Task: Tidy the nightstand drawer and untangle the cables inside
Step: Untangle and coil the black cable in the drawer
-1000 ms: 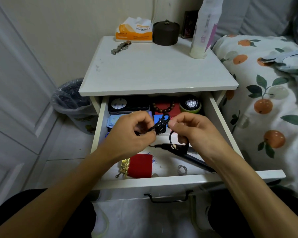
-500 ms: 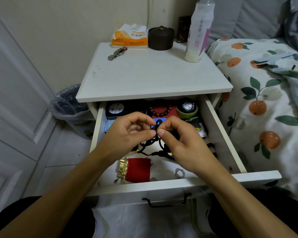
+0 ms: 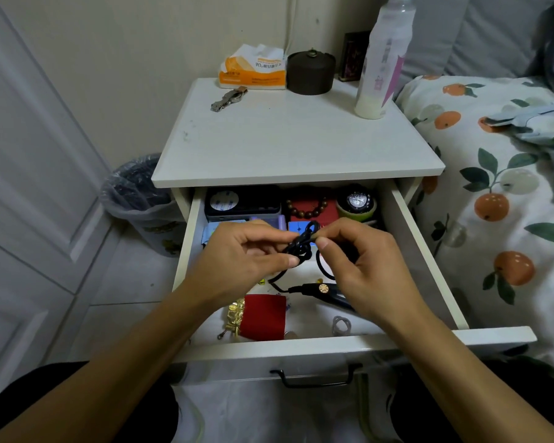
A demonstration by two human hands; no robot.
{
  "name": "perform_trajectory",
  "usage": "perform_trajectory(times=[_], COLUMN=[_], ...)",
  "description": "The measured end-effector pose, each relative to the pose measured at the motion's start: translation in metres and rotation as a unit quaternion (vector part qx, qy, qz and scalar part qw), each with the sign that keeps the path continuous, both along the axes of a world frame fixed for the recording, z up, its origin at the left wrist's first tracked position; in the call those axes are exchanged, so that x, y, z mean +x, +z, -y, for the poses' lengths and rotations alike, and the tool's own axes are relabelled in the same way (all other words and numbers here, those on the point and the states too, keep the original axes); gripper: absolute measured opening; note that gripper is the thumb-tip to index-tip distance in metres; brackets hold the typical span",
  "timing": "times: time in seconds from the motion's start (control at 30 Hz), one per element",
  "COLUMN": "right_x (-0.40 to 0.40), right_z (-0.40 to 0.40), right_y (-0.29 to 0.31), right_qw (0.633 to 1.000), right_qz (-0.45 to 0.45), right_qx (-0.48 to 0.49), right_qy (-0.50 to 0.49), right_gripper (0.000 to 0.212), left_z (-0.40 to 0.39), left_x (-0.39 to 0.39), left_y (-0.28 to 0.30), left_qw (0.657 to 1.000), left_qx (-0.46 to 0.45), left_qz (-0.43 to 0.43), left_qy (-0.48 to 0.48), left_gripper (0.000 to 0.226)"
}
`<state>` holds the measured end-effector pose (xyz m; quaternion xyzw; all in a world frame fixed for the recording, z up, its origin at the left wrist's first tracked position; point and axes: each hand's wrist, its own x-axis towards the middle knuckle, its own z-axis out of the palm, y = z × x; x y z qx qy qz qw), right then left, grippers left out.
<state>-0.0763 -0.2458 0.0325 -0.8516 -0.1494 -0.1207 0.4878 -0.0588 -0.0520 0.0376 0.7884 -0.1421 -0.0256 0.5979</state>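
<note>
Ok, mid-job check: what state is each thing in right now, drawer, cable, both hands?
Drawer: pulled open.
Black cable: knotted, lifted above the drawer.
Left hand: pinches the knot.
Right hand: pinches a cable loop.
Red pouch: lying flat in the drawer.
Bottle: upright on the nightstand.

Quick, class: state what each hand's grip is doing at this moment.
Left hand: closed, pinching the knotted black cable.
Right hand: closed, pinching the same cable at the top of the knot.
</note>
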Motion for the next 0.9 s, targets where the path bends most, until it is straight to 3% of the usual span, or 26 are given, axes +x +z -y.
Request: perform_trajectory(times=[0.2, 0.4, 0.6, 0.73, 0.9], right_x=[-0.003, 0.004, 0.006, 0.007, 0.002], right_z=[-0.014, -0.011, -0.003, 0.003, -0.003], right_y=[-0.008, -0.010, -0.004, -0.002, 0.003], right_qw=[0.993, 0.997, 0.988, 0.995, 0.998], right_qz=[0.060, -0.053, -0.117, -0.056, 0.025], right_qx=[-0.103, 0.037, 0.093, 0.018, -0.032], right_qy=[0.019, -0.040, -0.046, -0.079, -0.037], right_gripper=[0.009, 0.017, 0.008, 0.005, 0.006], left_z=[0.005, 0.007, 0.007, 0.008, 0.009], left_x=[-0.002, 0.004, 0.004, 0.002, -0.001], left_y=[0.000, -0.001, -0.001, -0.002, -0.001], left_qw=[1.000, 0.999, 0.999, 0.999, 0.999], left_qx=[-0.006, -0.022, -0.022, -0.008, -0.002], left_qz=[0.015, -0.044, -0.018, 0.011, 0.026], left_qy=[0.007, 0.017, 0.034, 0.043, 0.018], left_gripper=[0.025, 0.020, 0.022, 0.025, 0.028])
